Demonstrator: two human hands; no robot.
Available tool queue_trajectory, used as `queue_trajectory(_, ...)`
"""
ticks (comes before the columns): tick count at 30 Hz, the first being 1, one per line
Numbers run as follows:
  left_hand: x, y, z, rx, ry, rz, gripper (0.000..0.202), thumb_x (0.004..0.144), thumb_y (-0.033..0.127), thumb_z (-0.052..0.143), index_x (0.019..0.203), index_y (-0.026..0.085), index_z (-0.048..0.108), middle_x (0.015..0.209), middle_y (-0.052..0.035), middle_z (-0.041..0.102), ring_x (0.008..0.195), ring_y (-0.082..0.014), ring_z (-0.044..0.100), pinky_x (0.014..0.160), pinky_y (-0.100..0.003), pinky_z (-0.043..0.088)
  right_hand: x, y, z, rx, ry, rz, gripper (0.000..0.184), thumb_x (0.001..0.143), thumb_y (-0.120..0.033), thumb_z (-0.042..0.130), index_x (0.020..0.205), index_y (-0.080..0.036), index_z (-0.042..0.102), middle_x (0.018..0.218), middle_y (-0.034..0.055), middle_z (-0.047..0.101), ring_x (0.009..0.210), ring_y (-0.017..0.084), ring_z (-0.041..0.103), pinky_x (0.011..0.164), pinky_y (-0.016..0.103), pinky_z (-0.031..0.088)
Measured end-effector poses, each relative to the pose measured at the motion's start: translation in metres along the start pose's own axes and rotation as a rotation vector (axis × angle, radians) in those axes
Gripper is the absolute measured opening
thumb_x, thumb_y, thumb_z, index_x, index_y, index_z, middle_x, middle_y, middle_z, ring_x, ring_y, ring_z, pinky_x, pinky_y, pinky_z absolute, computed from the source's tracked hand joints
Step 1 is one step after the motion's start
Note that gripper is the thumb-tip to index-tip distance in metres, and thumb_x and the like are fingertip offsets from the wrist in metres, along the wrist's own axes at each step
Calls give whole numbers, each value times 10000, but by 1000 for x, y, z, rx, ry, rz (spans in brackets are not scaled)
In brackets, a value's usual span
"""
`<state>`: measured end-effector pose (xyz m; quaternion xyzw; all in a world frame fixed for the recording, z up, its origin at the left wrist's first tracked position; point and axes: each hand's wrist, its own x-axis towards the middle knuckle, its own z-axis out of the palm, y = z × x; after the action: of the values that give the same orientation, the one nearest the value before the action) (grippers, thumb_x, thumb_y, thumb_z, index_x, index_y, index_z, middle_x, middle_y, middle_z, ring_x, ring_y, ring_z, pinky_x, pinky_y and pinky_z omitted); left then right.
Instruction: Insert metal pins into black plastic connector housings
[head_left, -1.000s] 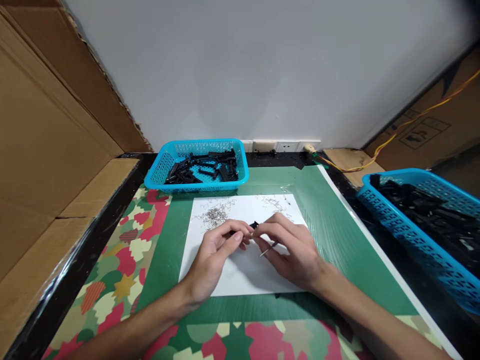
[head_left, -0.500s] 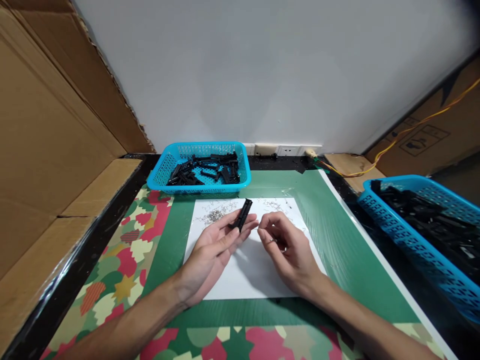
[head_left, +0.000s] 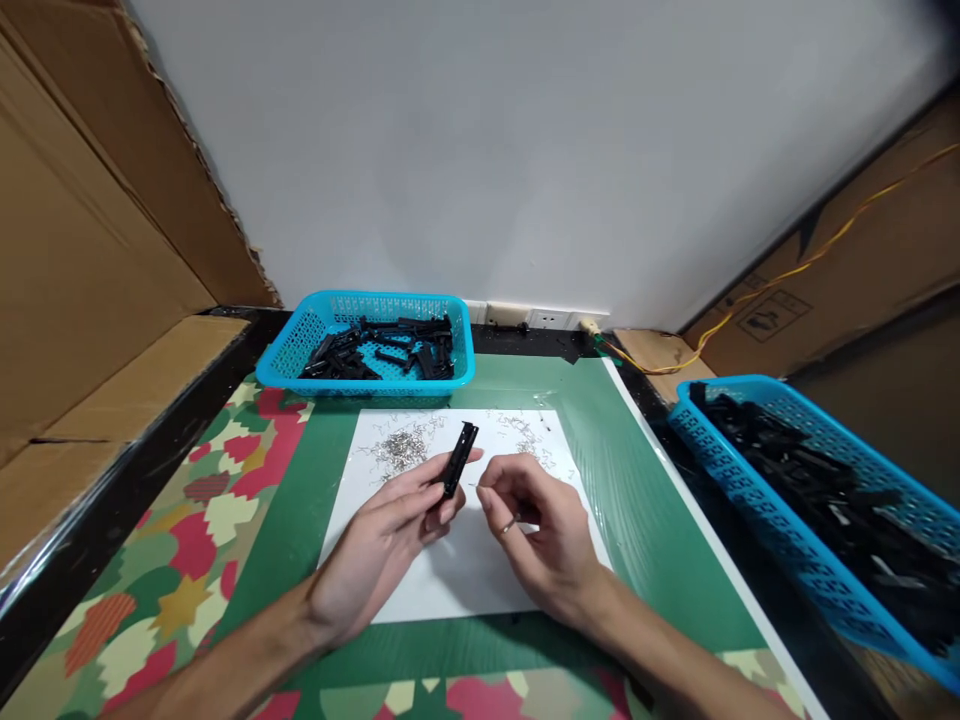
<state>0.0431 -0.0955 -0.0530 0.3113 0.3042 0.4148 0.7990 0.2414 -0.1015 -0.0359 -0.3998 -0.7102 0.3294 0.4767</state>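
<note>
A long, narrow black plastic part [head_left: 460,460] is held tilted in my left hand [head_left: 401,520], between the thumb and fingers. Just to its right, my right hand [head_left: 541,522] has its thumb and index finger pinched together; whatever is between the tips is too small to make out. A thin ring [head_left: 511,523] shows on this hand. Under both hands lies a white sheet [head_left: 442,590]. A pile of small metal wire pieces [head_left: 401,451] rests on its far left, and more wire pieces [head_left: 521,432] are scattered at its far right.
A blue basket [head_left: 367,388] with black plastic parts stands behind the sheet. Another blue basket [head_left: 787,530], fuller of black parts, is at the right. Cardboard [head_left: 90,200] rises on the left. Wall sockets [head_left: 548,319] and a yellow cable [head_left: 705,345] are at the back.
The view has shifted, so the baskets and sheet appear further left. Both hands stay close together, the black part still in my left hand and my right hand still pinched.
</note>
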Motion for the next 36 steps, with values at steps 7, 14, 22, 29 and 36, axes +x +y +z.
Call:
queue_trajectory(7,-2,-5,-4,144,-4,47,446,1044,405,615,1475,298,665,1026,-74,663,1002,-207,553,977,-323,442,-3,6,2,-25,-11,1,43,1042,-233,572,1000,-231,583,623,-69,475,499,102,368,468,249,304)
queue_trajectory(14,-6,-2,4,242,-13,82,522,1040,454,626,1552,365,570,1429,-66,629,1226,-253,569,1073,-344,434,-2,7,1,-23,-68,7,42,1051,-238,568,1020,-225,594,640,-51,552,510,105,421,478,251,341)
queue_trajectory(22,-7,0,10,242,-78,121,533,1075,422,575,1597,341,503,1627,-51,499,1514,-307,400,1259,-431,303,-1,8,1,-30,-94,-79,69,1045,-163,565,1043,-229,585,658,-72,536,513,80,418,476,216,321)
queue_trajectory(29,-10,0,11,326,-84,167,546,1098,415,533,1629,317,450,1629,-70,497,1511,-324,409,1266,-454,300,-2,9,-1,-77,-101,-110,103,1033,-132,569,1050,-234,574,660,-85,476,517,73,388,479,205,323)
queue_trajectory(36,-8,0,11,443,-82,240,484,1118,400,499,1594,319,462,1630,-42,479,1522,-294,387,1239,-399,361,-3,12,-1,-110,-97,-135,138,1020,-106,570,1075,-233,569,670,-89,425,525,74,367,481,200,330)
